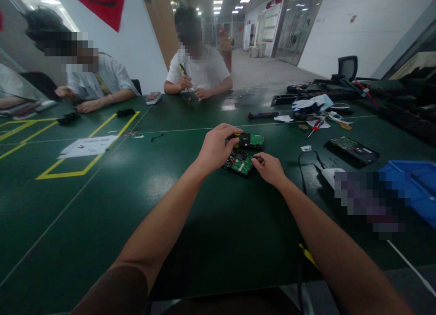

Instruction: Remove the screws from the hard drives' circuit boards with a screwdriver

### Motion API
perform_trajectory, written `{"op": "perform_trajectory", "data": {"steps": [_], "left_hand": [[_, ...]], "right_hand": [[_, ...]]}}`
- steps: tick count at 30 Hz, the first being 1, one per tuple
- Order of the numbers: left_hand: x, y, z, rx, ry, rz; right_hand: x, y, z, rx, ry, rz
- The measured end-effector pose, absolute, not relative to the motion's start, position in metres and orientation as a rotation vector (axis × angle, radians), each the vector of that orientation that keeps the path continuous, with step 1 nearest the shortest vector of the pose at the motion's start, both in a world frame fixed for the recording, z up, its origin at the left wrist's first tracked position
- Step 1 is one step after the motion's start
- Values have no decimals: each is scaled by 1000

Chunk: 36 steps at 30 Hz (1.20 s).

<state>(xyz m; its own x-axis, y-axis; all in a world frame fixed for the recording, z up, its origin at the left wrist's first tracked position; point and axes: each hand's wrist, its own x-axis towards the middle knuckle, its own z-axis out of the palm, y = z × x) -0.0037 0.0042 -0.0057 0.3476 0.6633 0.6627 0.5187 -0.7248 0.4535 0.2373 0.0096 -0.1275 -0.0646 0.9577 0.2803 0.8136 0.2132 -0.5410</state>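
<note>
Two black hard drives with green circuit boards lie side by side on the dark green table (190, 242). My left hand (216, 147) curls over the near drive (239, 163), fingertips reaching to the far drive (251, 140). My right hand (269, 167) is closed in a pinch at the near drive's right edge; what its fingers hold is too small to make out.
A third drive (350, 149) and a blue bin (413, 187) lie to the right, with a red screwdriver (315, 127), a cable (308, 162) and papers. Yellow tape outlines (85, 169) mark the left. Two seated people work across the table.
</note>
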Motion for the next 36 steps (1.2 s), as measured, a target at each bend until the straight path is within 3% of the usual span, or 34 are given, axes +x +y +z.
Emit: {"op": "perform_trajectory", "data": {"steps": [36], "left_hand": [[-1,2,-7,2386,1144,1471]], "right_hand": [[236,8,-127,-1615,-1919,324]]}}
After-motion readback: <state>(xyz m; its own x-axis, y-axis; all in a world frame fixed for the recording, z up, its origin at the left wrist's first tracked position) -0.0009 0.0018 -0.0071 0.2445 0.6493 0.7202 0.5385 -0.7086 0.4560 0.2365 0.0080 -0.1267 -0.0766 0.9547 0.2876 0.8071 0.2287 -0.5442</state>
